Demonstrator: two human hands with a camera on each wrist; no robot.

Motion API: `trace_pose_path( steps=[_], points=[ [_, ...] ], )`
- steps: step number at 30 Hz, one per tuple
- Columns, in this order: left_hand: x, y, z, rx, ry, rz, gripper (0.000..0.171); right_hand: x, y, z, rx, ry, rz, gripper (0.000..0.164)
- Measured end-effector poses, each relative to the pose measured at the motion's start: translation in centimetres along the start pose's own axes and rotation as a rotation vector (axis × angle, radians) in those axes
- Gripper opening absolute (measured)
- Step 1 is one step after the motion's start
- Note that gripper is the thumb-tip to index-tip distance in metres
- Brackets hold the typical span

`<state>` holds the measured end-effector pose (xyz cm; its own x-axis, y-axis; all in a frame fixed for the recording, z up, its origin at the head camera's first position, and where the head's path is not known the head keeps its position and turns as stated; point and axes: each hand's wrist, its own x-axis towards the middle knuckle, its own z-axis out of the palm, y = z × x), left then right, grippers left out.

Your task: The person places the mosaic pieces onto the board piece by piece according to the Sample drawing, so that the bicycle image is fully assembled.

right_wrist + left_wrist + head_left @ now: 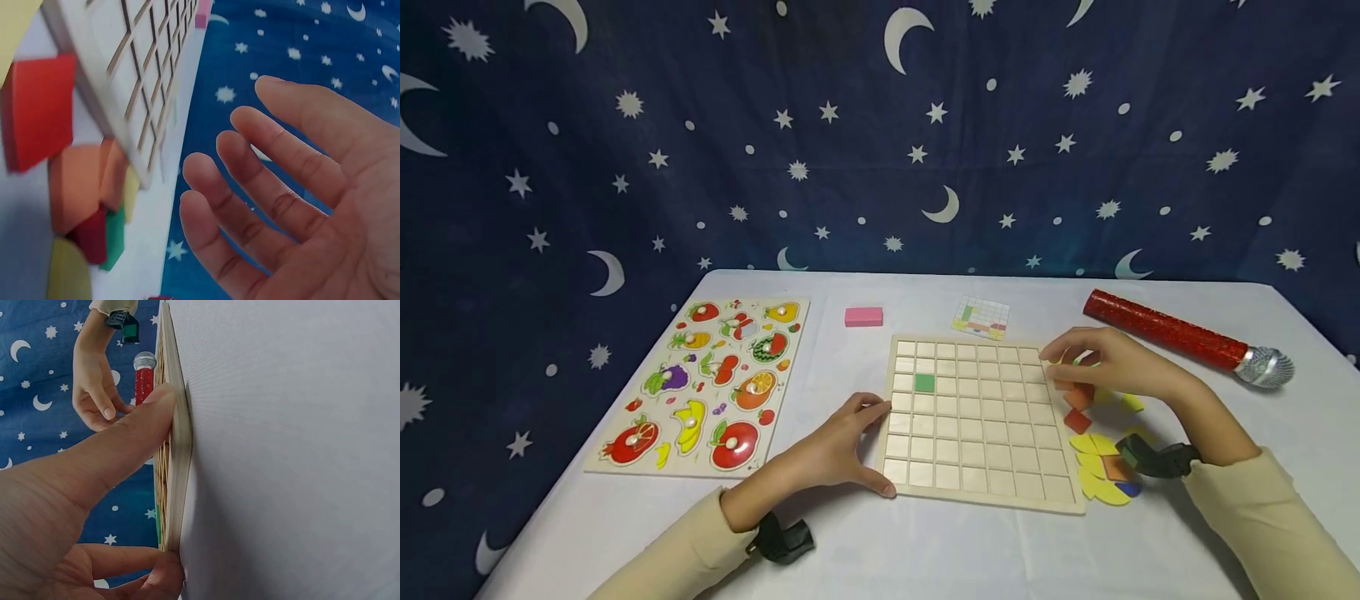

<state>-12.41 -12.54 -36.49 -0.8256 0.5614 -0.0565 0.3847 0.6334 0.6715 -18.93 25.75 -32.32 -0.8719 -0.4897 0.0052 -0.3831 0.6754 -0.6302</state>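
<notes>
My splayed left hand [841, 446] touches the mid-frame board [971, 432] holding a green tile [924, 383]; my relaxed right hand [1112, 358] seems empty.

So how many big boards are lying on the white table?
2. The fruit puzzle board lies on the left, and the grid board lies near the middle, with the left hand touching its left edge. No others show.

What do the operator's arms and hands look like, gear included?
Left hand and right hand are bare, with no gloves or rings visible. Left sleeve and right sleeve are plain beige. Each wrist wears a chunky black device, left device and right device; no cables show.
</notes>
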Motion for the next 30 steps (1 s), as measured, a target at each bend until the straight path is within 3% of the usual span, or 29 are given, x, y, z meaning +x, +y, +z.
trace_pose_path(
  steps=[7,20,30],
  points=[
    [-0.1,-0.2,0.1,-0.004,-0.003,-0.003,0.106,-0.1,2.0,-0.2,0.019,-0.008,0.082,0.031],
    [0.0,-0.1,0.0,-0.007,-0.002,0.006,0.105,-0.1,4.2,-0.6,-0.009,-0.025,0.135,0.032],
    [0.0,-0.2,0.0,-0.004,0.001,0.011,0.106,-0.1,4.8,-0.5,-0.029,-0.089,0.144,0.036]
  ],
)
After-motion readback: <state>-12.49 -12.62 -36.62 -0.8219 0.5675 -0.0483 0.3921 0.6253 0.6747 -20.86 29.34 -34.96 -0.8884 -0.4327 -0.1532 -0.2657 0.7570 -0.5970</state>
